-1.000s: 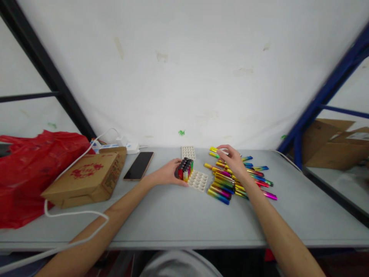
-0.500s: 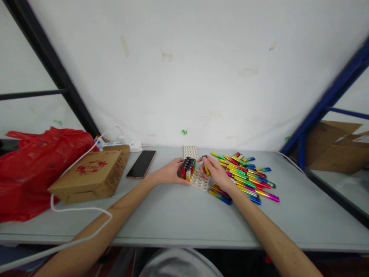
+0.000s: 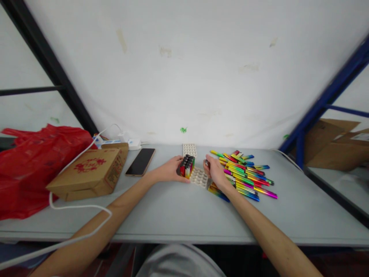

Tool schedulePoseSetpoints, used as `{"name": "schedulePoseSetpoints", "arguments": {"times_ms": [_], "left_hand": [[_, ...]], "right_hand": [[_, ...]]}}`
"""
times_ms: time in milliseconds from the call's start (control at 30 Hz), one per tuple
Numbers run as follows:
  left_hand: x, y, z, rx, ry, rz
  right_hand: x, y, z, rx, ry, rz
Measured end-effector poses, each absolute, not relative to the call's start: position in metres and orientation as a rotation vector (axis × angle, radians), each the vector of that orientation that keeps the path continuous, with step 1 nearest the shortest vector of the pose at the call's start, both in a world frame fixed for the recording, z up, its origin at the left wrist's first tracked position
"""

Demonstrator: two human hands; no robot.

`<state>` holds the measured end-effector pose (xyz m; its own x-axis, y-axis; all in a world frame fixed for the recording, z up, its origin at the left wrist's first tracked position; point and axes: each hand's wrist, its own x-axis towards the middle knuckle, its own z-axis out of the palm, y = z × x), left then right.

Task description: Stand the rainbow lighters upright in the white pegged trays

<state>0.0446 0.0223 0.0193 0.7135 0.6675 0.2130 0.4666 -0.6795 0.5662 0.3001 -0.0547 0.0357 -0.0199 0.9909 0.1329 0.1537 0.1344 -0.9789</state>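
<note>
The left hand (image 3: 170, 170) is on the desk (image 3: 173, 215), about the middle, closer to the far edge than the near one. Its grip is curled around a bunch of standing lighters (image 3: 186, 166). The fingers touch the left side of the bunch. The lighters have black tops and stand close together in a white tray (image 3: 199, 177) with lots of round holes. Most holes on the tray's right side have nothing in them.

The right hand (image 3: 215, 174) is just beside the tray's right end. Its grip is closed on one lighter (image 3: 206, 163), pinched at the fingertips, with a shiny top poking up. That lighter is above the tray's far right corner. I cannot tell if it touches the tray.

A pile of rainbow lighters (image 3: 245, 175) lies flat to the right of that hand, spreading toward the desk's right side. A second white tray (image 3: 189, 149) lies near the far edge, behind the bunch.

A phone (image 3: 140, 161) lies face up to the left of the left hand. Next comes a brown cardboard box (image 3: 89, 173), then a red bag (image 3: 29, 165) at the left edge. A white cable (image 3: 77, 207) runs over the box and the left arm.
</note>
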Motion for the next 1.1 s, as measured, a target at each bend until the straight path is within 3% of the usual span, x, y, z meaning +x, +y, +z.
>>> {"name": "schedulePoseSetpoints", "arguments": {"times_ms": [533,1100], "left_hand": [[0.045,0.022,0.021,2.445,0.844,0.542],[0.045,0.022,0.018,2.442,0.815,0.604]], "right_hand": [[0.307,-0.047,0.032,-1.146,-1.346,1.068],[0.314,-0.046,0.019,-1.413,-1.82,0.424]]}}
